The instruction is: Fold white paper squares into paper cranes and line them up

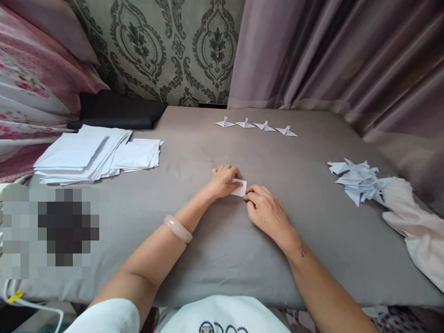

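Observation:
A small folded piece of white paper (pixel 239 188) lies on the grey cloth between my two hands. My left hand (pixel 225 180) rests over its left end, thumb pressed on top and fingers curled around it, which hides that part. At the paper's right edge, my right hand (pixel 266 208) pinches near the lower corner with thumb and index finger; the other fingers are curled in. Several folded paper cranes (pixel 245 123) stand in a row beyond my hands. Off to the right sits a heap of more folded paper cranes (pixel 360 180), overlapping one another.
Stacks of white paper sheets (pixel 72 155) lie at the left, with smaller sheets (pixel 138 153) beside them. Behind is a black folded item (pixel 121 109). A pale cloth (pixel 412 222) bunches at the right edge. A white cable (pixel 38 305) hangs at the lower left.

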`<state>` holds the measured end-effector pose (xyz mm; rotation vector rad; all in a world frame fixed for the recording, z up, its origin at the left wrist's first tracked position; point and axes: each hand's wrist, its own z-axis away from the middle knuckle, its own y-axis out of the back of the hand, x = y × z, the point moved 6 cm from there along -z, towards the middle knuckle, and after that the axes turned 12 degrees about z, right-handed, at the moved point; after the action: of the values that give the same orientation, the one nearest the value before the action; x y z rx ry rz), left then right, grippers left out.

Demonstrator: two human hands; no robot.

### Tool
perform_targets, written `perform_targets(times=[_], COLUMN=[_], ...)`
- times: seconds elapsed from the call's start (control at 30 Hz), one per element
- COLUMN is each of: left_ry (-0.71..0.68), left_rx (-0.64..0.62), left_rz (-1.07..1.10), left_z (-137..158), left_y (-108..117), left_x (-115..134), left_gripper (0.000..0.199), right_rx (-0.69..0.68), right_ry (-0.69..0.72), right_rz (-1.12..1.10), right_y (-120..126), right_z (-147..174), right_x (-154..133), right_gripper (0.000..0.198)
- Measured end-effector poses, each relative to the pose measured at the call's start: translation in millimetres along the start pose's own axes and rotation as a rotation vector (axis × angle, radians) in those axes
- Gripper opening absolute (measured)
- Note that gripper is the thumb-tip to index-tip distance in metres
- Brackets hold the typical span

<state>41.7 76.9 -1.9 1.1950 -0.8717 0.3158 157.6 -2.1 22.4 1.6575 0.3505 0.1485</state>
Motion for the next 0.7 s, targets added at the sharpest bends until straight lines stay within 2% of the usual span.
perform_targets(times=[0.2, 0.4, 0.53, 0.6, 0.7], left_ry=[0.034, 0.016, 0.069, 0.097, 0.121], left_rx=[0.000, -0.083, -0.110, -0.106, -0.110], left_rz=[0.062, 0.343, 0.387, 0.436, 0.497], left_z=[-1, 4, 5, 4, 4], left_y=[4, 2, 1, 0, -2], left_x=[1, 8, 9, 7, 5], left_gripper=[0.009, 0.019, 0.028, 0.029, 0.028], right_rx=[0.029, 0.071, 0.138, 0.149, 0.135], right_ry=[-0.035, -0.084, -0.278, -0.384, -0.415], right_rz=[-0.066, -0.169, -0.424, -0.554, -0.692], right_y=[-4, -5, -8, -13, -20], right_z=[-2, -3, -7, -9, -13], right_x=[6, 8, 27, 37, 42], right_gripper=[0.030, 0.027, 0.017, 0.021, 0.024])
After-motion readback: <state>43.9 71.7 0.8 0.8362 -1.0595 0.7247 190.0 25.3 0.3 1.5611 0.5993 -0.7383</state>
